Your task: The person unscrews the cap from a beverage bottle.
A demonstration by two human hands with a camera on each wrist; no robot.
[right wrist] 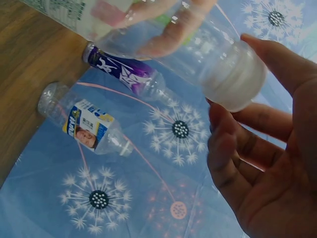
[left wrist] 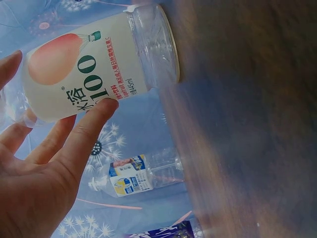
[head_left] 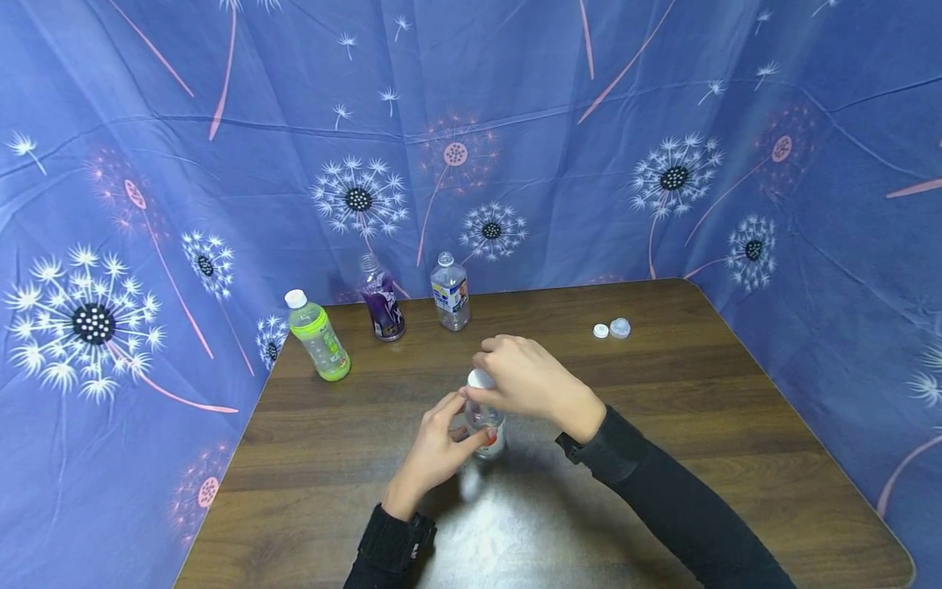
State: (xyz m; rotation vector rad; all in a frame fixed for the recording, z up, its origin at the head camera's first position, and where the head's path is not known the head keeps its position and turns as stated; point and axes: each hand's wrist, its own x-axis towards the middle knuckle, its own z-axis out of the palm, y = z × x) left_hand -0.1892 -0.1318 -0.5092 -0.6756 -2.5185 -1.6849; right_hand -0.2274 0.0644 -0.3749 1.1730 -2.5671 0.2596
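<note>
Pinching the white cap point(head_left: 482, 379) with my right grip point(head_left: 528, 375), I hold the clear bottle point(left wrist: 89, 64) in my left grip point(head_left: 432, 451) near the surface's point(head_left: 662, 401) middle; I should twist level, not squeeze hard.

A brown table point(head_left: 684, 433) carries bottles point(head_left: 496, 442) — and two caps point(head_left: 620, 328).

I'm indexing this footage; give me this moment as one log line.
left hand: holds clear bottle | right hand: pinches its white cap | green bottle: capped | purple bottle: uncapped

Held bottle point(right wrist: 198, 55): base beyond the right wrist view's top edge.
</note>
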